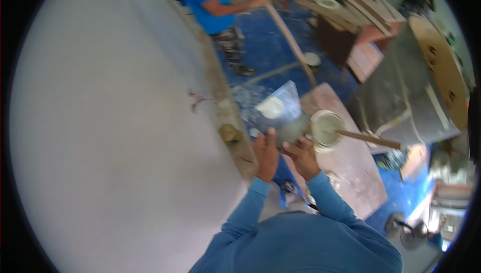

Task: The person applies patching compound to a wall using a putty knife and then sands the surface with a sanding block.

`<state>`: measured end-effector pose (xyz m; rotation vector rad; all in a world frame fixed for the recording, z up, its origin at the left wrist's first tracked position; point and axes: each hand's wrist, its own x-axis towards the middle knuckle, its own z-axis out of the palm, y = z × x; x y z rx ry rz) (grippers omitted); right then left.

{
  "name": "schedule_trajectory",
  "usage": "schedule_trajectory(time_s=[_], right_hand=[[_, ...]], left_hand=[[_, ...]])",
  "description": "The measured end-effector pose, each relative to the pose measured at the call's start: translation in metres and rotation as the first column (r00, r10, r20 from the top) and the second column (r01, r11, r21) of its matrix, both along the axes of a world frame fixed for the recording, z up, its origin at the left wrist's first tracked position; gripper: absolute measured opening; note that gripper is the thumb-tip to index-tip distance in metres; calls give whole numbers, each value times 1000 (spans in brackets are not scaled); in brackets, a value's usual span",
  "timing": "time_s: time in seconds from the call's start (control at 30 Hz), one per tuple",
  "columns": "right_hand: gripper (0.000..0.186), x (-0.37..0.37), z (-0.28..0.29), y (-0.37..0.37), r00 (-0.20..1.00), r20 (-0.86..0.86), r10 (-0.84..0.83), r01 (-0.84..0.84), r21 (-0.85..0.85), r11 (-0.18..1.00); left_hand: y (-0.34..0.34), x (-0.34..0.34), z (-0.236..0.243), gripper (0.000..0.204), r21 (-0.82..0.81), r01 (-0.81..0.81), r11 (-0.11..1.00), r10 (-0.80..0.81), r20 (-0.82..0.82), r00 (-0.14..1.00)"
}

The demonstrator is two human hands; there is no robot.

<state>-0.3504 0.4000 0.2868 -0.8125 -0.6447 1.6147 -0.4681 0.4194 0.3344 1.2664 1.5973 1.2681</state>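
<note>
Both my hands are closed at the near edge of a flat, shiny metal plate (289,100), like a plasterer's hawk. A lump of white compound (271,107) sits on it. My left hand (267,159) grips the plate near its left corner. My right hand (304,159) pinches it beside a blurred greyish area; whether a second tool is there I cannot tell. Just right of my right hand stands a white bucket (324,148) of pale compound, with a wooden stick (371,139) leaning out of it. The bucket rests on a pinkish board (358,183).
A large white panel (120,122) fills the left, with red wires (198,100) poking out. A brownish round thing (230,133) sits at its edge. Ahead, a person in blue (205,2) holds a long wooden board (288,32). A grey curved structure (396,97) stands at right.
</note>
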Motion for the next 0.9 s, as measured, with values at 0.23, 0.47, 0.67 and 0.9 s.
schedule_trajectory(time_s=[0.23, 0.47, 0.67, 0.9], right_hand=[[33, -88, -16, 19, 984, 106, -140, 153, -119, 981], [19, -78, -47, 63, 849, 481, -218, 182, 121, 976], [14, -126, -25, 145, 998, -53, 37, -45, -151, 988], [30, -183, -25, 256, 997, -80, 4, -13, -111, 994]], left_hand=[[-1, -141, -39, 31, 43, -50, 998, 27, 427, 904], [-31, -233, -2, 31, 47, -39, 998, -7, 723, 691], [-25, -273, -20, 24, 52, -110, 993, 35, 744, 668], [27, -310, -44, 34, -125, -216, 968, 246, 637, 730]])
